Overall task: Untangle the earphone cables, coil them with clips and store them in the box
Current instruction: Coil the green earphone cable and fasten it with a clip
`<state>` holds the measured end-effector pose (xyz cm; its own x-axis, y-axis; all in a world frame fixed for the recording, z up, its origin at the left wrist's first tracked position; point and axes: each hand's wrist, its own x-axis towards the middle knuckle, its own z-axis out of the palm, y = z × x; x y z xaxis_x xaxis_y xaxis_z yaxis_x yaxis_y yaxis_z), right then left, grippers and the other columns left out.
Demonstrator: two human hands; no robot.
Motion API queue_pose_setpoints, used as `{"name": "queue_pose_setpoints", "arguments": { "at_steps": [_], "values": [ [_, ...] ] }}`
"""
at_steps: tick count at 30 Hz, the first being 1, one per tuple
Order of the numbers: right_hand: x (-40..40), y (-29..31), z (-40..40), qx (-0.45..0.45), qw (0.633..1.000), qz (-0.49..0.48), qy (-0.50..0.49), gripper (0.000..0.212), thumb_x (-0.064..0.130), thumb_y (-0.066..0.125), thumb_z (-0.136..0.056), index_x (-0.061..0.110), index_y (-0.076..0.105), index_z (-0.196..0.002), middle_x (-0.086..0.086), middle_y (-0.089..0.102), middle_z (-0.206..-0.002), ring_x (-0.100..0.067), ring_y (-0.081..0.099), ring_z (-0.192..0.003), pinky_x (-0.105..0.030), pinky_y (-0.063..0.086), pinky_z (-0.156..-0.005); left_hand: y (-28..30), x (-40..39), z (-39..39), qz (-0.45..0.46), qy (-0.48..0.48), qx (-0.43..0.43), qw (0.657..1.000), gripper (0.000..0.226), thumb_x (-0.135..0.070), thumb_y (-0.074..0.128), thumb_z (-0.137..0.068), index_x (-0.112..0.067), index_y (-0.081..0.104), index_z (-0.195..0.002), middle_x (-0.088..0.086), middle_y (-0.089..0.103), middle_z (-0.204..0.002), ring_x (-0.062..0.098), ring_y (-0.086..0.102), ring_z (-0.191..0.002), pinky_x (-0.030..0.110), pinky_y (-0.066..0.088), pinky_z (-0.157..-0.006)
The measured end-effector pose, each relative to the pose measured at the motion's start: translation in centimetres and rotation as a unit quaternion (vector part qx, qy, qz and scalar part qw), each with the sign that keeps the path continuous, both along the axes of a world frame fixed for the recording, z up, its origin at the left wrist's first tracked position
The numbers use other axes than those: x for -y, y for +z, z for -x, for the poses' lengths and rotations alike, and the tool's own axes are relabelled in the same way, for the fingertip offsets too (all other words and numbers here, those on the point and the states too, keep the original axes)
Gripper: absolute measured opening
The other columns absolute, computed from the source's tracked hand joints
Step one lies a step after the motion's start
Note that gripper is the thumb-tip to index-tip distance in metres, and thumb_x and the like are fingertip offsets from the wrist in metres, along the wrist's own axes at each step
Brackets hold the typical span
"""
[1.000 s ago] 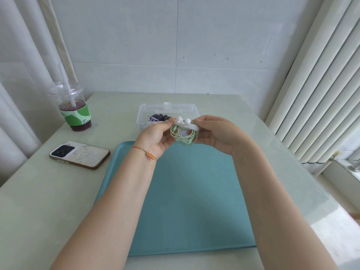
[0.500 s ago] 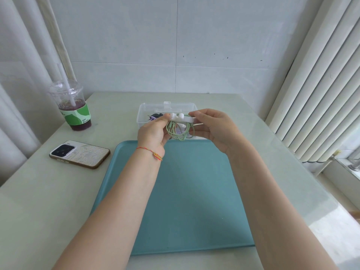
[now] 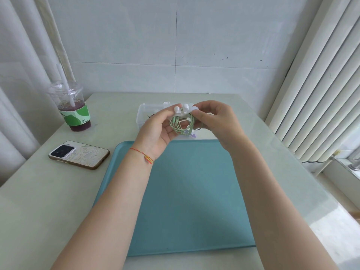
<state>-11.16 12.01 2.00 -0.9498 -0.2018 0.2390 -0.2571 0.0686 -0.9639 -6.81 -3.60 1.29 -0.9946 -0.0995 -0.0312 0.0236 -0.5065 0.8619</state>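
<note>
Left hand [image 3: 157, 131] and right hand [image 3: 218, 121], each grip pinching one end of white clip [image 3: 184, 111], green earphone cable [image 3: 181, 124] coiled beneath. Held above clear box [image 3: 143, 115] at far edge of blue tray [image 3: 187, 201]. Phone [image 3: 78, 154], drink cup [image 3: 73, 110] left on desk [image 3: 39, 201].

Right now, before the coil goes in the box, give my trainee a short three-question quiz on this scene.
1. True or false: the green cable lies on the tray.
2. Which hand wears the bracelet? A left, B right.
3. Fill in: the phone lies between the tray and the ____.

Key: 1 false, both hands, left and right, hold it by the white clip over the box. 2 A. 3 cup.
</note>
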Motion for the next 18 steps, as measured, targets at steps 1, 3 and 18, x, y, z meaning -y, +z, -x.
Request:
{"name": "queue_pose_setpoints", "arguments": {
  "at_steps": [1,3,18],
  "values": [
    [-0.1,0.0,0.1,0.002,1.000,0.000,0.001,0.011,0.009,0.068,-0.087,0.003,0.068,-0.096,-0.008,0.070,-0.080,-0.023,0.069,-0.065,-0.031,0.057,-0.070,0.2,0.0,-0.2,0.012,-0.009,-0.011,1.000,0.019,-0.013,0.053,-0.094,-0.011,0.069,-0.104,0.007,0.071,-0.084,0.018,0.069,-0.066,0.020,0.049,-0.050],
    [-0.1,0.0,0.1,0.006,1.000,-0.003,0.004,0.010,0.011,0.068,-0.086,0.003,0.068,-0.093,-0.010,0.071,-0.080,-0.023,0.069,-0.066,-0.035,0.059,-0.074,0.4,-0.1,-0.5,0.043,-0.017,-0.038,0.998,0.019,-0.015,0.054,-0.095,-0.009,0.069,-0.105,0.008,0.070,-0.085,0.017,0.068,-0.067,0.020,0.049,-0.049],
    [0.1,0.0,-0.9,0.141,0.984,0.067,0.081,0.016,0.011,0.066,-0.089,-0.005,0.067,-0.094,-0.017,0.071,-0.083,-0.030,0.072,-0.079,-0.031,0.058,-0.072,-1.4,-1.2,0.3,0.151,0.077,-0.111,0.979,0.025,-0.011,0.071,-0.085,-0.018,0.065,-0.108,0.006,0.062,-0.108,0.015,0.065,-0.083,0.020,0.050,-0.066]
  ]
}}
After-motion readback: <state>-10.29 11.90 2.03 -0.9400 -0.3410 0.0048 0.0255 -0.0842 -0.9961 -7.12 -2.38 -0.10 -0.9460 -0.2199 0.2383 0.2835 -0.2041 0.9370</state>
